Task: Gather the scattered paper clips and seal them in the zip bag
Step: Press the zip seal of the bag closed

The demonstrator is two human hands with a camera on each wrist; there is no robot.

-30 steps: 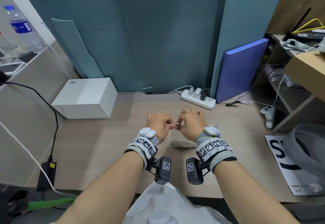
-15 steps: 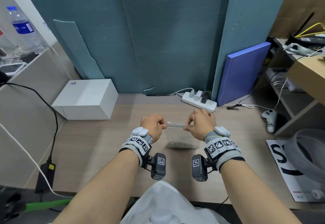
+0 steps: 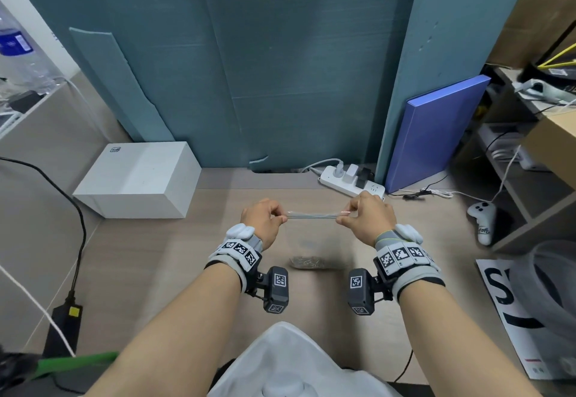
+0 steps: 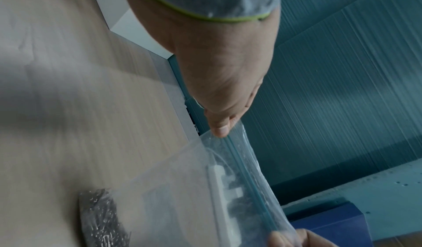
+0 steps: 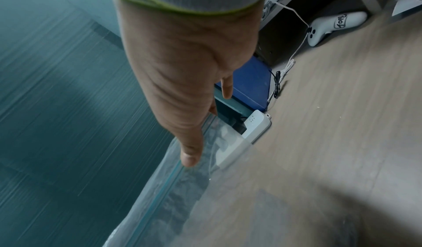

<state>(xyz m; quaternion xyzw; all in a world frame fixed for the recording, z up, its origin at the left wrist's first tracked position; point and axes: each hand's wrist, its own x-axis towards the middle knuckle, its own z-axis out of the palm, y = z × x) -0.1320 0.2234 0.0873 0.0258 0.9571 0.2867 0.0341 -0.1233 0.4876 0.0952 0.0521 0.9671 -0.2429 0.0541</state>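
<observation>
One clear plastic zip bag (image 3: 311, 234), two hands on it, held up above the light wood-grain desk (image 3: 149, 256). Left hand (image 3: 261, 219) pinches the left end of the zip strip, right hand (image 3: 367, 215) pinches the right end, fingers curled, top edge stretched taut between them. Bag is transparent, with a thin blue-green zip line (image 4: 248, 180) across the top. One heap of small silver metal paper clips (image 3: 307, 262) sits bunched at the bag's bottom; count not readable.
</observation>
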